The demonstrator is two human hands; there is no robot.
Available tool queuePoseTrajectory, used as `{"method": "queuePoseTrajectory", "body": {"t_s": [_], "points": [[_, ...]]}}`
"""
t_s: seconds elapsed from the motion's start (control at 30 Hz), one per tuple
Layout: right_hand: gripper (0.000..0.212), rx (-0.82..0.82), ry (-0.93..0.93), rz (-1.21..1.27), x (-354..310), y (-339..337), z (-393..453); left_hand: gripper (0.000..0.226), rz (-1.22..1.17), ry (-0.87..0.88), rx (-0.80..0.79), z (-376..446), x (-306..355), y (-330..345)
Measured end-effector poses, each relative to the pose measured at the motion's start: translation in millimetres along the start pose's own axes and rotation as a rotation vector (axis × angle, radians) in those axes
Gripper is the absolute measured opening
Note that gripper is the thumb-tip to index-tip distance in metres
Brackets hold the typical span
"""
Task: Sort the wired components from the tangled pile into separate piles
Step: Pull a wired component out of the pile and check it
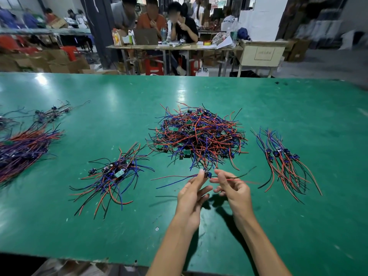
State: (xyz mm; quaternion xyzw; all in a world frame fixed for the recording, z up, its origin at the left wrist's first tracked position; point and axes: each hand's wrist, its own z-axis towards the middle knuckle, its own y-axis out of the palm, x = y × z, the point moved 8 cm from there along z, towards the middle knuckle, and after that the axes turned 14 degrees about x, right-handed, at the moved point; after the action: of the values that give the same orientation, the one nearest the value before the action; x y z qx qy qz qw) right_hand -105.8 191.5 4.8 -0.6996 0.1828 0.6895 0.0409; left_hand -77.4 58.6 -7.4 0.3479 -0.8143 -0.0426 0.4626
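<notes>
both hands (211,188) pinch one wired component (207,174) near tangled pile (197,136).

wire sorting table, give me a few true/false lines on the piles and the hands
1. Both hands hold one wired component between them. True.
2. The tangled pile lies left of every sorted pile. False: sorted piles lie on both sides of it.
3. The table is red. False: it is green.
4. The right hand pinches a wire. True.
5. The left hand rests flat on the table. False: it is raised, holding the component.
</notes>
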Motion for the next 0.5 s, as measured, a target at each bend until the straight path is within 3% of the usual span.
{"method": "queuePoseTrajectory", "body": {"t_s": [0.13,0.23,0.3,0.37,0.43,0.5], "points": [[0.022,-0.016,-0.028,-0.034,-1,4,-1,0.032,-0.011,-0.002,0.041,-5,-2,-1],[0.024,0.008,0.043,-0.030,5,1,6,0.032,0.208,0.078,0.060,-17,12,-15],[0.022,0.013,0.106,-0.029,10,-3,12,0.036,0.609,0.226,0.011,-25,26,-25],[0.023,-0.062,0.147,-0.061,10,-2,15,0.035,0.931,0.500,0.034,-34,50,-25],[0.033,-0.197,0.165,-0.123,7,5,12,0.026,0.959,0.824,0.106,-43,77,-14],[0.035,-0.306,0.169,-0.162,4,11,5,0.025,1.019,0.934,0.049,-43,80,3]]}}
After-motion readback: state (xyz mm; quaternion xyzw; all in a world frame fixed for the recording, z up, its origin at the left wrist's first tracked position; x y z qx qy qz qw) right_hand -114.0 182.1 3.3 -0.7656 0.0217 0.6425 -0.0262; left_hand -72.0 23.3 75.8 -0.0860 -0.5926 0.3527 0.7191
